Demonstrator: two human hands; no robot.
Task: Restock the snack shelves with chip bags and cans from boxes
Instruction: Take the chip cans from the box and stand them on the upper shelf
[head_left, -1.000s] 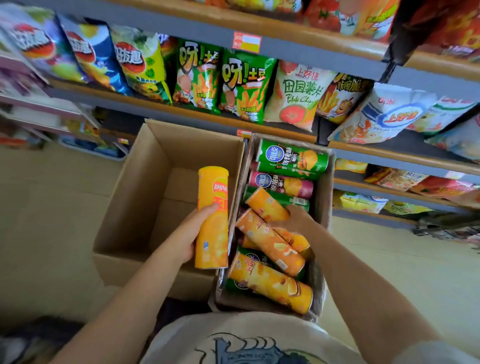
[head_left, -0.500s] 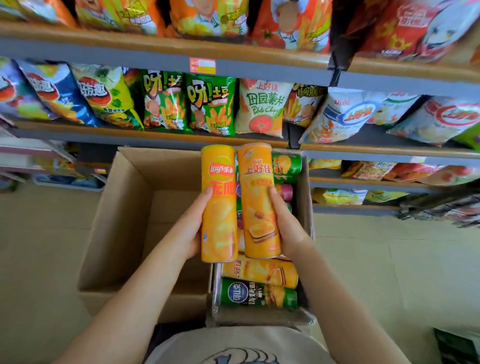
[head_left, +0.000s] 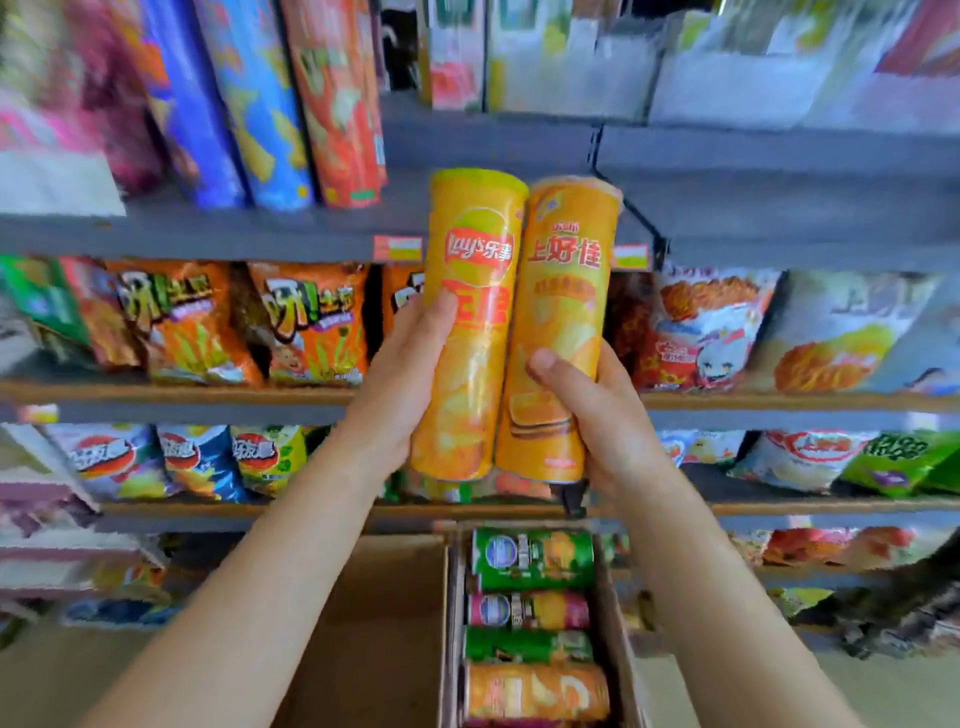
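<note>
In the head view, two orange chip cans are held upright and pressed side by side in front of the grey shelf edge (head_left: 311, 236). The Lay's can (head_left: 470, 322) is wrapped by the left hand (head_left: 400, 389) low on its body; the second orange can (head_left: 563, 322), just right of it and touching, is clasped by the right hand (head_left: 592, 410), thumb across the front. The low grips probably leave the tops free to be slid onto a shelf. Above that shelf edge, tall cans (head_left: 291, 98) are stood in a row, the likely destination. Well below it, the open box (head_left: 610, 613) is seen with more cans (head_left: 532, 558) laid flat.
</note>
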